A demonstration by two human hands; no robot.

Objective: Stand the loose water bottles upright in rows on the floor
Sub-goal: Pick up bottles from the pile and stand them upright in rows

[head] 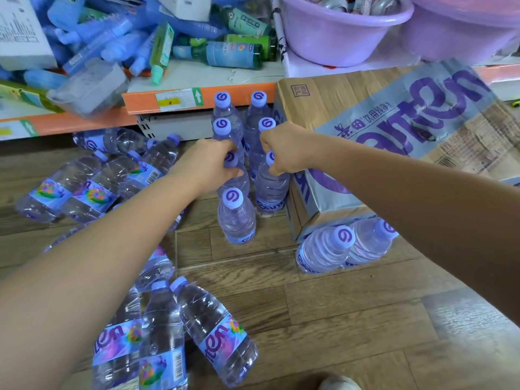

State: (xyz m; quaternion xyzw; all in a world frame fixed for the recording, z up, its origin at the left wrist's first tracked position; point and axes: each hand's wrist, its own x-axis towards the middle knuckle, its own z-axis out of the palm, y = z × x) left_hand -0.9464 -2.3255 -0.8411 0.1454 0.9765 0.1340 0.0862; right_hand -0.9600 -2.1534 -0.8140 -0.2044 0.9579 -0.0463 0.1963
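Observation:
Clear water bottles with purple caps stand in two rows on the wooden floor (337,305) beside a cardboard box. My left hand (209,164) grips the neck of an upright bottle (235,181) in the left row. My right hand (284,149) grips the neck of an upright bottle (271,187) in the right row. In front of them one bottle (236,218) stands alone. Loose bottles lie flat at the left (84,181) and near my left forearm (213,336).
A tilted cardboard water box (394,136) lies at the right, with two bottles (346,246) poking out beneath it. Behind is an orange-edged shelf (168,101) piled with blue and green goods, and purple basins (343,32). A shoe tip (337,384) shows at the bottom.

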